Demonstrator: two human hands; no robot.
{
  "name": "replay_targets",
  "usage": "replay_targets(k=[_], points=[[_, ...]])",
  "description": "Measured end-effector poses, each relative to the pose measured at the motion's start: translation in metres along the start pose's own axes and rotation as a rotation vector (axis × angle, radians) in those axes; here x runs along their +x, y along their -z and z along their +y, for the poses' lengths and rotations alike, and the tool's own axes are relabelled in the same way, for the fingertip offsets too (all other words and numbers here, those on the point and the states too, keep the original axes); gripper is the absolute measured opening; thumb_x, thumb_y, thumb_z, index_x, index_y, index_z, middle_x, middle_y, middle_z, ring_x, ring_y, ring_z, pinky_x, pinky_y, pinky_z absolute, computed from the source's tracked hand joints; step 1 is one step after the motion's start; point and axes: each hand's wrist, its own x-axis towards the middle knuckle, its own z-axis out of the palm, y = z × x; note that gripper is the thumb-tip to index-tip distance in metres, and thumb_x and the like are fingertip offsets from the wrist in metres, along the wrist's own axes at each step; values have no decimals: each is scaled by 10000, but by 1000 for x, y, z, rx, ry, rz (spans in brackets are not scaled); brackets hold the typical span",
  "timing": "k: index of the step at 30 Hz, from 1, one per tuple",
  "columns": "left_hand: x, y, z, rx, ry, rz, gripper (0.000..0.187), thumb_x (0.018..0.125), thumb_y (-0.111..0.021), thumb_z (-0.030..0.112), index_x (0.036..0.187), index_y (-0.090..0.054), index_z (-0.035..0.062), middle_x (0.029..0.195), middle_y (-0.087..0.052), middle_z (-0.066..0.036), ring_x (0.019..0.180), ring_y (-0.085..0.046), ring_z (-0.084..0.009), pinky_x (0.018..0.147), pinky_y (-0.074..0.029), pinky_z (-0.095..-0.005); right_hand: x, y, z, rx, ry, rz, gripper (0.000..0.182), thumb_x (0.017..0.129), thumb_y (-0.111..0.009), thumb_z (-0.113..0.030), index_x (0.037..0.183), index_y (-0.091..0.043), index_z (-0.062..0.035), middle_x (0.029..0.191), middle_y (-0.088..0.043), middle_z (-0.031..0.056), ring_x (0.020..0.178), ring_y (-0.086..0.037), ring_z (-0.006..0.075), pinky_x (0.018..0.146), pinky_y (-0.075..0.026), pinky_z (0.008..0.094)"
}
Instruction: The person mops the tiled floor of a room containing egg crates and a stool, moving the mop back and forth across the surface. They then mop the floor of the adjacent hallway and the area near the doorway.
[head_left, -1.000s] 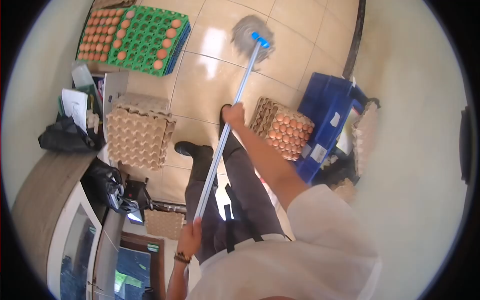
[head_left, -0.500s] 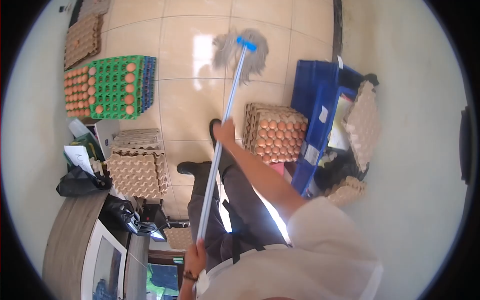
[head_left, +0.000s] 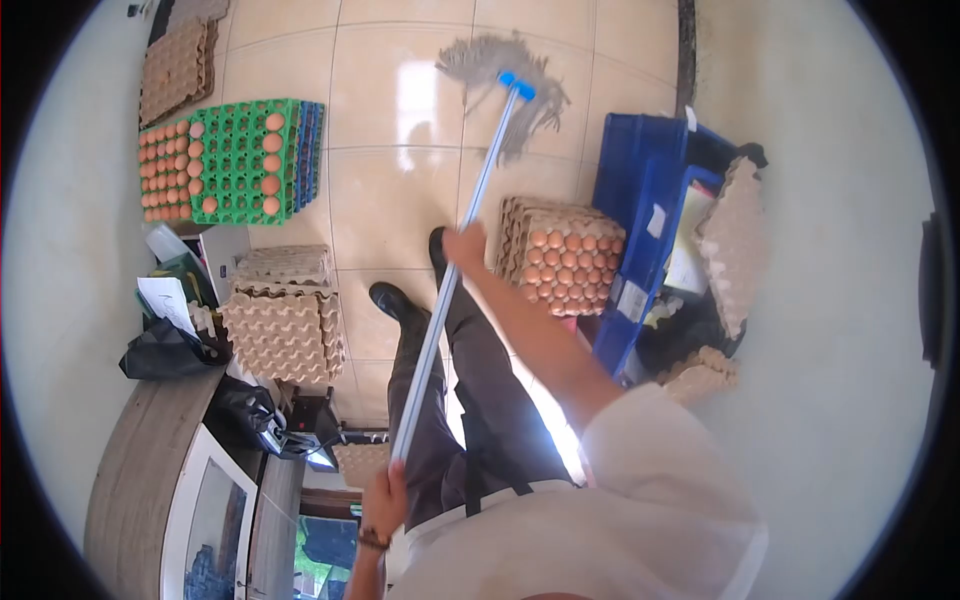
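Mop head (head_left: pixel 480 62) has shifted a little rightward over the tiled floor (head_left: pixel 390 195) since the previous frame; its grey strands now trail in a wider, looser fan around the blue clamp (head_left: pixel 516 86). Mopping appears under way, probably mid-stroke. Left shoe (head_left: pixel 396 301) has moved forward, closer to the grout line. View has drifted slightly too (so small offsets are partly the camera's).

Both grips closed on the mop handle (head_left: pixel 431 345): right hand (head_left: pixel 466 247) partway down the shaft, left hand (head_left: pixel 384 497) near its upper end by the waist. Mop lies ahead of the feet, between green egg trays (head_left: pixel 240 165) and blue crate (head_left: pixel 622 165). Stacked eggs (head_left: pixel 572 262) beside the crate look undisturbed.
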Motion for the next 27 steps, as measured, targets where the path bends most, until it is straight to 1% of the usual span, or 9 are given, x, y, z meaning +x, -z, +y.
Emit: replay_targets(k=[4, 9, 12, 14, 16, 20, 23, 25, 27], points=[[15, -13, 10, -129, 22, -90, 505, 954, -359, 389, 742, -553, -26, 613, -544, -200, 581, -559, -346, 502, -391, -423, 4, 39, -45, -6, -47, 43, 356, 728, -571, -247, 796, -510, 96, 803, -593, 309, 830, -600, 444, 714, -481, 472], [-114, 14, -70, -108, 264, -210, 491, 939, -380, 401, 732, -550, -11, 593, -541, -200, 553, -562, -349, 490, -401, -425, -149, -8, 29, -118, -117, -197, 489, 734, -572, -223, 1091, -450, 87, 1069, -530, 325, 1047, -516, 442, 908, -414, 463], [-108, 13, -95, 107, 7, 5, 473, 925, -422, 389, 673, -532, 4, 579, -526, -166, 483, -494, -259, 478, -339, -412, -158, -12, 6, -78, -230, -229, 508, 722, -582, -223, 1086, -444, 103, 1070, -529, 331, 1041, -522, 436, 915, -411, 459], [-65, 2, -110, 24, 125, -95, 440, 939, -404, 353, 722, -533, -8, 590, -527, -164, 485, -489, -254, 474, -344, -408, -114, -22, 16, -77, -109, -120, 475, 713, -588, -225, 1021, -466, 116, 1025, -551, 328, 986, -551, 439, 864, -444, 463], [-5, 12, -45, -69, 61, -64, 471, 947, -374, 381, 748, -545, -11, 625, -554, -223, 618, -564, -413, 508, -391, -451, -50, -12, -4, -93, -58, -41, 377, 715, -573, -196, 951, -496, 88, 924, -594, 279, 886, -593, 426, 757, -491, 454], [17, -7, -33, -122, 36, -65, 478, 947, -380, 383, 735, -541, -14, 593, -540, -195, 581, -556, -376, 503, -384, -438, -8, 19, -37, -134, -128, -5, 321, 711, -577, -194, 874, -526, 78, 874, -605, 255, 837, -609, 399, 709, -503, 449], [-55, -1, -57, -50, 169, 16, 500, 938, -392, 400, 687, -537, -8, 544, -507, -166, 530, -541, -307, 487, -370, -422, -85, -14, 17, -55, -70, -6, 434, 716, -591, -245, 959, -513, 106, 919, -588, 320, 928, -581, 434, 793, -469, 466], [-99, 26, -79, -64, 390, -180, 507, 930, -402, 411, 659, -528, 2, 524, -491, -156, 514, -527, -265, 472, -354, -401, -159, -15, 2, -120, -194, -157, 444, 731, -577, -209, 1044, -473, 89, 1009, -574, 308, 964, -566, 437, 849, -459, 458], [-123, 40, -65, -187, 423, -73, 409, 932, -454, 377, 1004, -574, -7, 799, -544, -244, 749, -526, -317, 616, -400, -448, -177, -18, -9, -93, -263, -277, 394, 728, -543, -156, 1016, -473, 102, 1016, -555, 333, 992, -555, 434, 866, -451, 458]])
